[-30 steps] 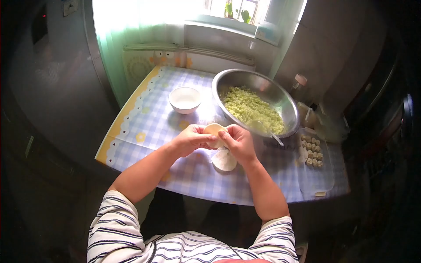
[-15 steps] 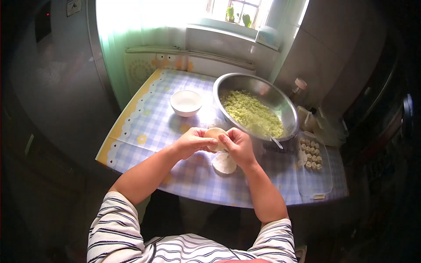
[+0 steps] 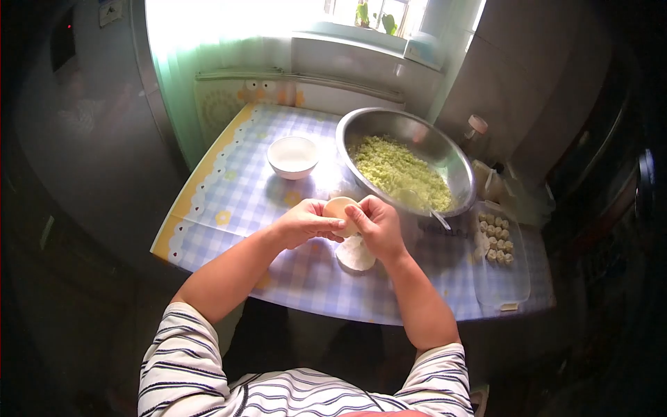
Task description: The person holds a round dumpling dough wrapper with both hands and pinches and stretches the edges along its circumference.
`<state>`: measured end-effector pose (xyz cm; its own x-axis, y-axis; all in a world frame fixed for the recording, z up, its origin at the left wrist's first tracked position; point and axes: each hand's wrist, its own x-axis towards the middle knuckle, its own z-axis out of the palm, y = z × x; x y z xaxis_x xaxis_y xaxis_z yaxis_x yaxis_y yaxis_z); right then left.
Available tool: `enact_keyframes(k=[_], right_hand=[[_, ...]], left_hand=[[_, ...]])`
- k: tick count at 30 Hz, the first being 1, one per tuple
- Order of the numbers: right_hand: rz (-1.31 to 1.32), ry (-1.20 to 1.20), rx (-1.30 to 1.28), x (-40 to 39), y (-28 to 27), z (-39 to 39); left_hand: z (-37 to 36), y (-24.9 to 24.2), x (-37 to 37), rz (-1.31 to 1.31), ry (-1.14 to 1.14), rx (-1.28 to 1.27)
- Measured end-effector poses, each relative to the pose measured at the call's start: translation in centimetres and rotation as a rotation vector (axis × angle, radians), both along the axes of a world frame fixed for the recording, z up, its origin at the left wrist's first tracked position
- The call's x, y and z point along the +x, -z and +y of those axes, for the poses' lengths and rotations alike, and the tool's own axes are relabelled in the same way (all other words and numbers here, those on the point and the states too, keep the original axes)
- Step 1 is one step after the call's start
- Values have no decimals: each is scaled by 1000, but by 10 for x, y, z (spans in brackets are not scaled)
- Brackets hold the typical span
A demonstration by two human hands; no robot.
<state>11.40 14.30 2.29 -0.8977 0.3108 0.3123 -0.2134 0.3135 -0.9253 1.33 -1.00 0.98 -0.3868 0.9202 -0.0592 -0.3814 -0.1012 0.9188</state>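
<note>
A round dough wrapper (image 3: 340, 208) is held up between my two hands over the near middle of the table. My left hand (image 3: 306, 224) pinches its left side, thumb pointing across the front. On the opposite edge, the thumb and fingers of my right hand (image 3: 376, 226) press the wrapper. Just below them a floury white stack of wrappers (image 3: 356, 254) lies on the cloth, partly covered by my hands. Behind my right hand stands a wide steel basin (image 3: 353, 126) with chopped pale-green filling (image 3: 401, 170) and a spoon (image 3: 440, 219) leaning in it.
A white bowl (image 3: 293, 158) stands behind my left hand. On the right, a clear plastic tray (image 3: 501, 290) contains several small dumplings (image 3: 496, 238) in rows. A pink-capped jar (image 3: 476, 128) is by the wall. Blue checked cloth (image 3: 208, 236) covers the table.
The view has shifted slightly. Both hands keep their grip on the wrapper, which looks turned a little between the fingers.
</note>
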Motion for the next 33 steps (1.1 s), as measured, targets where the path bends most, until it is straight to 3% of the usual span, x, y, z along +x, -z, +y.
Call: enact_keyframes(k=[10,16,25,33], right_hand=[[16,-96,4,-1,2,4],[-6,-17,89,2,-3,1],[26,-76,-1,-3,9,5],[31,-40,130,0,1,3]], left_hand=[[0,1,-2,22,-2,4],[0,2,-3,11,-12,5],[1,6,-4,19,-15,6],[0,0,-2,16,-56,23]])
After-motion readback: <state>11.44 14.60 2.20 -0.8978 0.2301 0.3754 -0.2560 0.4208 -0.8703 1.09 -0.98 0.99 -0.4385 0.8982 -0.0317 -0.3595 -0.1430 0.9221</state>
